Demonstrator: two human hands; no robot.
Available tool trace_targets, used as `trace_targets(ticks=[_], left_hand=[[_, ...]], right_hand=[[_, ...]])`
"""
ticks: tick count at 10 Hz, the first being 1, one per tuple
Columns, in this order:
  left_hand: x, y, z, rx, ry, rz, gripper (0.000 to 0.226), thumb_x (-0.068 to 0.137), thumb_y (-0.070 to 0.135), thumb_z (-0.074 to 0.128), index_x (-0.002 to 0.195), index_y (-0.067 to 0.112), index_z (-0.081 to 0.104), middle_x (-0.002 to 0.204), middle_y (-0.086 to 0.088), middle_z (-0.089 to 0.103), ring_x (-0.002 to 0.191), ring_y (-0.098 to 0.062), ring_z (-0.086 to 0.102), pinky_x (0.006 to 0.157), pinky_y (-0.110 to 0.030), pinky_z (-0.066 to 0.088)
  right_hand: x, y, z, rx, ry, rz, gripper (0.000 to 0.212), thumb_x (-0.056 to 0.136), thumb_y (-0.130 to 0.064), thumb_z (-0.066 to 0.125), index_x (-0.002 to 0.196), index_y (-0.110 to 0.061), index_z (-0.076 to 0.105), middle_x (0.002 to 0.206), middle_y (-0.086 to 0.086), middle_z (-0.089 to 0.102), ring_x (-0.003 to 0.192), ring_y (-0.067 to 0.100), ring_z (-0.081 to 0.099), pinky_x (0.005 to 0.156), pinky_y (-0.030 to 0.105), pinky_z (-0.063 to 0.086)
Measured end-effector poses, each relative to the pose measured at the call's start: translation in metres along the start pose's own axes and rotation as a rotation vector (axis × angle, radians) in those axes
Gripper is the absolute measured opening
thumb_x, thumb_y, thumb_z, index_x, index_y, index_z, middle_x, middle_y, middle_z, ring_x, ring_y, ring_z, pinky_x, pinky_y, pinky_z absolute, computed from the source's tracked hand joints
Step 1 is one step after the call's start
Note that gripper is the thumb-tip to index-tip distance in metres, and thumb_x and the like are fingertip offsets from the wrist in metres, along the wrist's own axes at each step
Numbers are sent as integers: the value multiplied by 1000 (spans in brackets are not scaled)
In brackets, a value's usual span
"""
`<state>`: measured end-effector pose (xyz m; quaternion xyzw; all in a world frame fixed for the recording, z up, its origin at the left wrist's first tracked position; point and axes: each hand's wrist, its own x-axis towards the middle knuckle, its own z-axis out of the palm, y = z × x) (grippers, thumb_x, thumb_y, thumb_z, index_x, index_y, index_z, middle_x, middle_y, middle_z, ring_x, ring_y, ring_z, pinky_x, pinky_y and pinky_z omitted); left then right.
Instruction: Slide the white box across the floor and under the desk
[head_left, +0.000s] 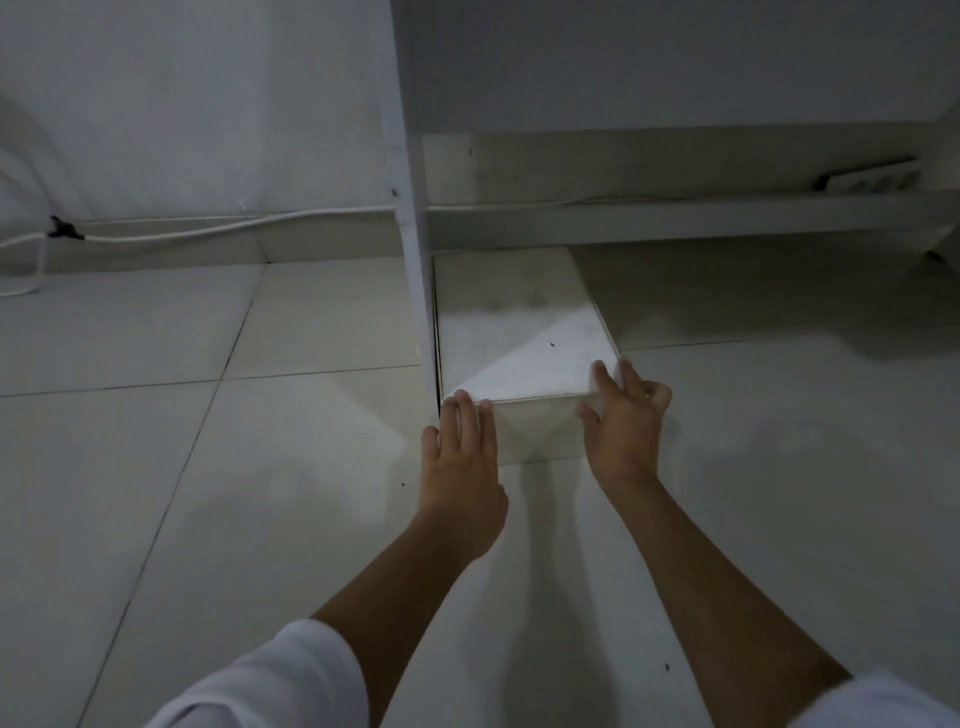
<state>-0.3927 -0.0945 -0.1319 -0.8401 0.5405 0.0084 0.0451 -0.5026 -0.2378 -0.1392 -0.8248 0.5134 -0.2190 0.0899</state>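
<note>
While the desk (675, 62) fills the upper right, its upright side panel (413, 208) comes down to the tiled floor (156, 441) just left of the white box (519, 332). That box sits flat on the floor directly ahead of both hands, its long axis running away from the person toward the wall, its far end already in the shadow under the desk and its left side almost touching the panel. Only a forward push seems left. At the near left corner, the left hand (462, 452) lies with fingers together and flat against the near face. At the near right corner, the right hand (626, 415) has fingers spread, curled loosely over the edge. Both hands look equally near. A power strip (872, 179) rests on a rail (675, 218) at the back. No writing or brand can be read.
</note>
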Motion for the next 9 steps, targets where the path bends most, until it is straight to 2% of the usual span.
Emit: trace_targets(ticks=[2,4,6,8,9], left_hand=[[2,-3,-3,6,-16,9,89,88,48,39,150,3,-7,159,-23,-3,146,-40,1,116,-50,19],[-3,-13,-20,-1,-121,70,87,89,48,38,151,4,-5,161,-19,-9,148,-35,-5,117,-49,15],[-23,-22,-50,-50,-189,69,82,91,49,35,152,8,-2,162,-16,-5,149,-31,-1,118,-48,13],[-40,-37,-98,-64,-89,72,78,91,49,37,152,12,5,162,-15,2,149,-30,4,118,-49,14],[-52,-40,-129,-48,19,80,76,91,49,37,151,14,9,162,-15,7,149,-29,7,117,-49,15]], right_hand=[[2,-3,-6,-33,-66,-10,54,90,-24,56,142,-17,40,153,11,32,120,33,33,95,31,42],[-5,-17,-26,-152,-229,34,55,92,-37,50,143,-23,35,156,11,23,134,36,25,101,46,41],[-20,-41,-46,-130,-301,7,53,94,-37,44,145,-26,33,159,9,17,143,34,14,111,49,27],[-35,-74,-84,-109,-268,-50,54,96,-38,40,147,-23,31,159,9,20,145,33,14,115,47,22],[-41,-94,-114,-88,-218,-82,55,96,-40,39,147,-22,30,160,9,19,145,32,13,117,47,19]])
